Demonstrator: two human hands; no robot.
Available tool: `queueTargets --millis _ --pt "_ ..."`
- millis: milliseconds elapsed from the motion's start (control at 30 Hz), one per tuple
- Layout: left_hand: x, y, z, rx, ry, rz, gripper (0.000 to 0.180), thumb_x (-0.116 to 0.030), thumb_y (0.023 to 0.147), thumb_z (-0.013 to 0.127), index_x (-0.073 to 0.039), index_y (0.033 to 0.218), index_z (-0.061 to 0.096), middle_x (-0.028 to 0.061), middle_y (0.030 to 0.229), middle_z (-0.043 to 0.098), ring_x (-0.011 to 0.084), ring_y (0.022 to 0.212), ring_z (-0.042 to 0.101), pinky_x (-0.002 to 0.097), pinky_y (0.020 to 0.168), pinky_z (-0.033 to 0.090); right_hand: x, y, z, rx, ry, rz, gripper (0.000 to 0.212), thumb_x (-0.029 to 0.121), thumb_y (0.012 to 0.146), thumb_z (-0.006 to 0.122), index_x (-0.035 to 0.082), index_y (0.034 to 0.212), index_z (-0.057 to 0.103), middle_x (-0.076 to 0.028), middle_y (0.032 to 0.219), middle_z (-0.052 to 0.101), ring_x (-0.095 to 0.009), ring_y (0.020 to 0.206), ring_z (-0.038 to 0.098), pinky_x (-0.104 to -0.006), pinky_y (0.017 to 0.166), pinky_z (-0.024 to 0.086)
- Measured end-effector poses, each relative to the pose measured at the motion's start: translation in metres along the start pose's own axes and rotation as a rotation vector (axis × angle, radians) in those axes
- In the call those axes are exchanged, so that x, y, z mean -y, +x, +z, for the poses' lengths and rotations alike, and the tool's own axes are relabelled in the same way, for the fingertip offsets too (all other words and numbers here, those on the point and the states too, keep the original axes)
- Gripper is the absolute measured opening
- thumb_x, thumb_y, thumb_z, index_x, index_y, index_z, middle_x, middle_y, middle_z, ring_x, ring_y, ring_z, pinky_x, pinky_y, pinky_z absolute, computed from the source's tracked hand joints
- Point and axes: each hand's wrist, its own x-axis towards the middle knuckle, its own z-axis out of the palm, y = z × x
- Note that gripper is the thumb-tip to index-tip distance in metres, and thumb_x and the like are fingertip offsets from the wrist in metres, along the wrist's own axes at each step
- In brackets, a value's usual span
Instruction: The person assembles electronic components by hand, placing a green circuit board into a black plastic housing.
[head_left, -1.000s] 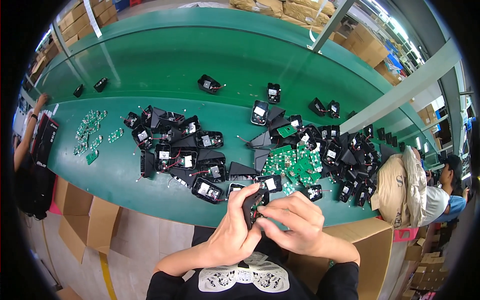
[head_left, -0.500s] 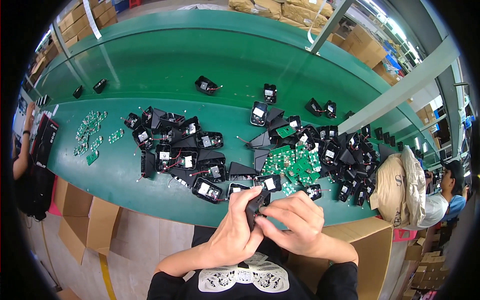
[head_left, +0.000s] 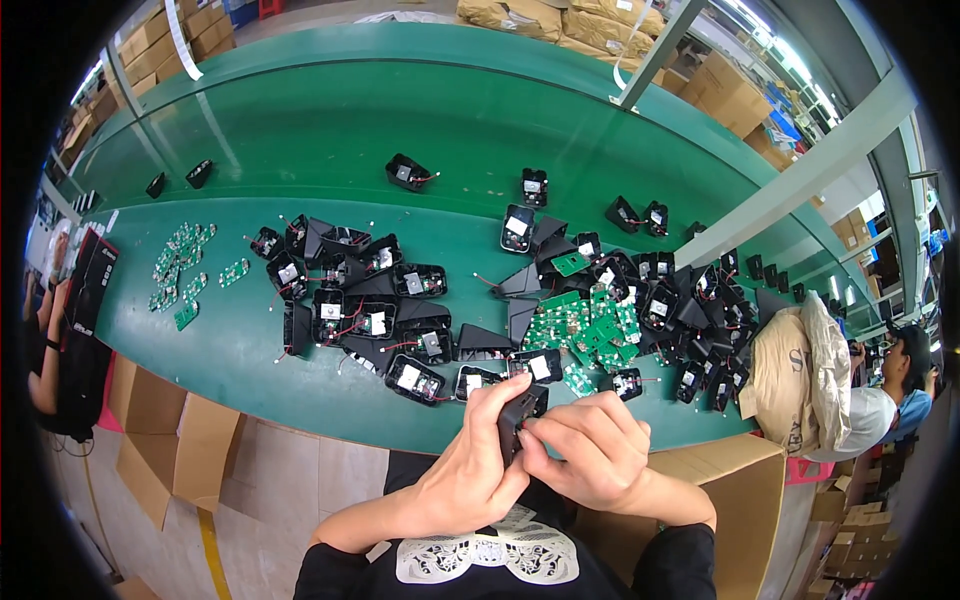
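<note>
My left hand [head_left: 462,458] is wrapped round a black plastic housing [head_left: 513,418], held tilted in front of my body at the table's near edge. The fingers of my right hand [head_left: 597,448] pinch together at the housing's open side. A bit of red shows by those fingertips, but what they grip is hidden. Just beyond my hands lie more black housings [head_left: 414,378] with white labels and red wires inside. A heap of green circuit boards [head_left: 585,325] lies on the green table, right of centre.
A raised green conveyor belt [head_left: 300,120] behind the table carries several housings. Small boards [head_left: 180,260] lie at the left. Open cardboard boxes [head_left: 175,440] stand below. At the right are a brown sack [head_left: 785,380] and a seated person [head_left: 890,390]; another person's arm [head_left: 45,350] reaches in at far left.
The housing in my left hand has turned slightly, and my right fingertips have shifted a little against it. Housings on the belt have moved slightly left. The person at far left has moved an arm.
</note>
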Motion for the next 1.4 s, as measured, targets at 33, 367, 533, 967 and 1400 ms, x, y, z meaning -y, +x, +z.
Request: queueTargets --millis 33,367,533,967,1400 --pt "0.000 -0.001 0.001 0.000 -0.025 -0.007 0.070 0.006 0.072 0.053 0.003 0.129 0.014 0.0246 0.110 0.035 0.0333 0.092 0.044 0.0388 0.082 0.038 -0.002 0.001 -0.001 0.004 0.050 0.019 0.022 0.003 0.054 0.072 0.007 0.074 0.064 0.000 0.069 0.059 -0.015 0.057 0.052 -0.0229 0.046 0.041" --pt "-0.004 -0.003 -0.002 0.012 -0.080 -0.038 0.067 0.007 0.072 0.050 0.004 0.129 0.015 0.0236 0.110 0.035 0.0315 0.091 0.044 0.0379 0.081 0.037 -0.005 0.002 -0.008 0.096 0.529 0.375 0.019 0.001 0.060 0.072 0.004 0.078 0.066 -0.004 0.070 0.063 -0.012 0.057 0.059 -0.0207 0.042 0.045" --pt "-0.006 -0.003 -0.005 0.079 -0.052 -0.090 0.068 0.007 0.073 0.046 0.003 0.129 0.008 0.0217 0.118 0.032 0.0268 0.105 0.043 0.0376 0.093 0.033 -0.007 0.002 -0.005 0.045 0.304 0.095 0.024 0.001 0.060 0.072 0.006 0.083 0.066 -0.004 0.070 0.062 -0.011 0.054 0.059 -0.0213 0.042 0.046" --pt "0.004 -0.007 0.002 0.032 -0.043 -0.162 0.066 0.008 0.075 0.044 0.002 0.130 0.007 0.0210 0.112 0.036 0.0254 0.096 0.048 0.0368 0.086 0.038 -0.011 0.002 -0.001 0.193 0.125 0.014 0.029 0.002 0.060 0.072 0.007 0.087 0.064 -0.002 0.073 0.060 -0.012 0.055 0.057 -0.0212 0.044 0.043" --pt "0.022 -0.010 0.010 -0.198 0.047 0.002 0.067 0.009 0.068 0.054 0.002 0.126 0.021 0.0252 0.113 0.036 0.0363 0.100 0.044 0.0415 0.086 0.038 -0.004 0.004 0.016 0.079 0.417 0.281 0.016 -0.002 0.064 0.071 0.001 0.079 0.065 -0.006 0.073 0.062 -0.011 0.057 0.059 -0.0209 0.040 0.045"
